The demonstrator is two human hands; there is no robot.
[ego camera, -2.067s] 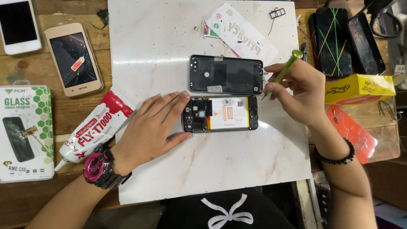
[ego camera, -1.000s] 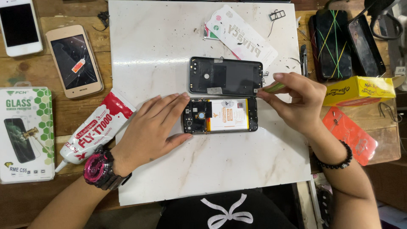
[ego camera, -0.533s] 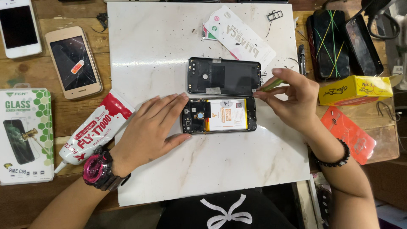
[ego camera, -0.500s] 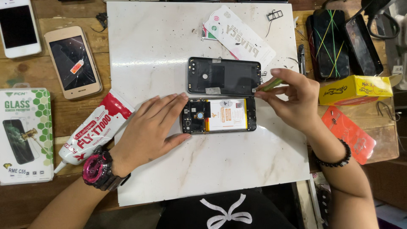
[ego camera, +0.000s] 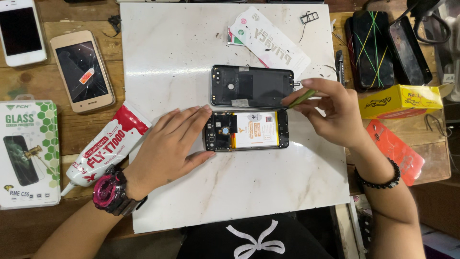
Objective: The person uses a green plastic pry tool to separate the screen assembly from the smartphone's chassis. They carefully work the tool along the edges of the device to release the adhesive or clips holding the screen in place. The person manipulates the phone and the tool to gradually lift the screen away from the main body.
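Note:
An opened phone (ego camera: 247, 130) lies face down on a white marble slab (ego camera: 191, 57), its battery and circuit board exposed. Just beyond it lies its removed black back cover (ego camera: 252, 86), inner side up. My left hand (ego camera: 168, 144) rests flat on the slab, fingertips pressing the phone's left end. My right hand (ego camera: 332, 111) pinches a thin green tool (ego camera: 301, 98), whose tip sits at the phone's upper right corner, near the cover's right edge.
A red-and-white glue tube (ego camera: 103, 146) lies at the slab's left edge. Left of it are a green screen-protector box (ego camera: 26, 153), a cracked gold phone (ego camera: 82, 71) and a white phone (ego camera: 20, 31). At right lie banded black phones (ego camera: 370, 49), a yellow box (ego camera: 400, 100) and a red packet (ego camera: 396, 151).
My right hand lowered the green tool from an upright hold and brought its tip in to the phone's upper right corner. The left hand has stayed on the phone.

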